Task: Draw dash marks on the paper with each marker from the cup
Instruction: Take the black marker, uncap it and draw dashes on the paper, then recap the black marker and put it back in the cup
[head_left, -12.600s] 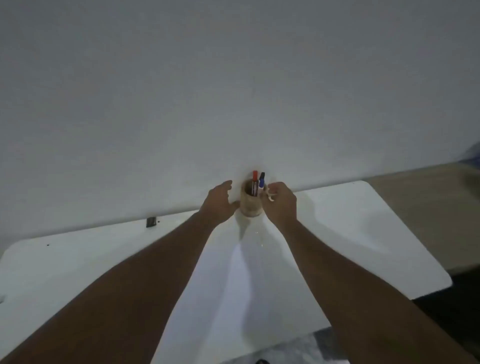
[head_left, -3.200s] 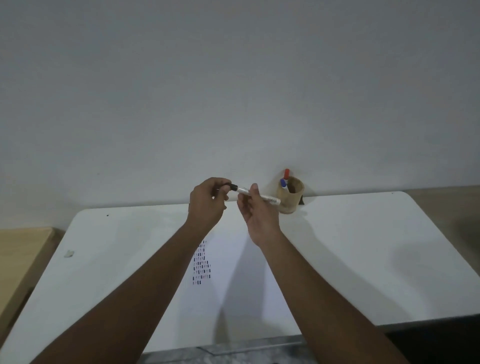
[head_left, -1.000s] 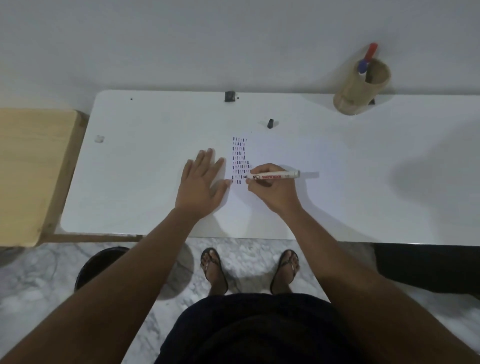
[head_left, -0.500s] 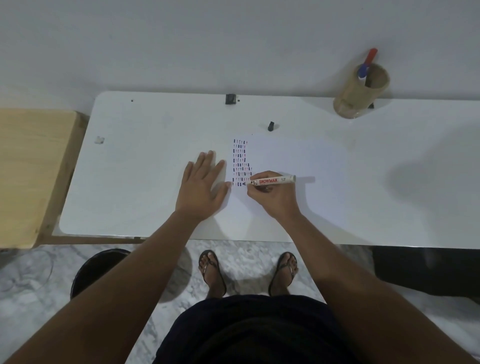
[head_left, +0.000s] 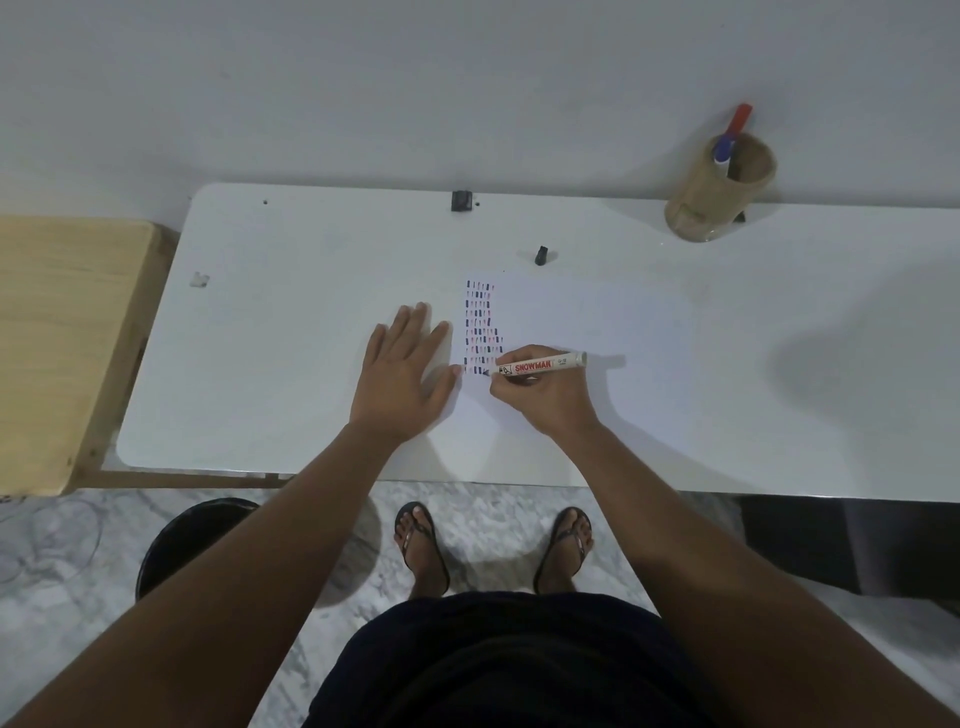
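A white sheet of paper (head_left: 587, 322) lies on the white table (head_left: 291, 322), with rows of short dark and reddish dash marks (head_left: 482, 327) down its left side. My right hand (head_left: 540, 395) grips a white marker (head_left: 540, 365), its tip touching the paper at the bottom of the marks. My left hand (head_left: 402, 371) lies flat with fingers spread, just left of the marks. The marker's black cap (head_left: 542, 255) rests above the paper. A tan cup (head_left: 719, 189) at the back right holds a red marker (head_left: 740, 117) and a blue marker (head_left: 723, 148).
A small black object (head_left: 460, 200) sits at the table's back edge by the wall. A wooden surface (head_left: 57, 338) adjoins the table on the left. On the marble floor below are a dark round bin (head_left: 192, 540) and my feet in sandals (head_left: 421, 545).
Over the last second the marker tip has shifted slightly down to the lowest row of marks. My left hand stays flat beside the paper. Earlier I uncapped this marker.
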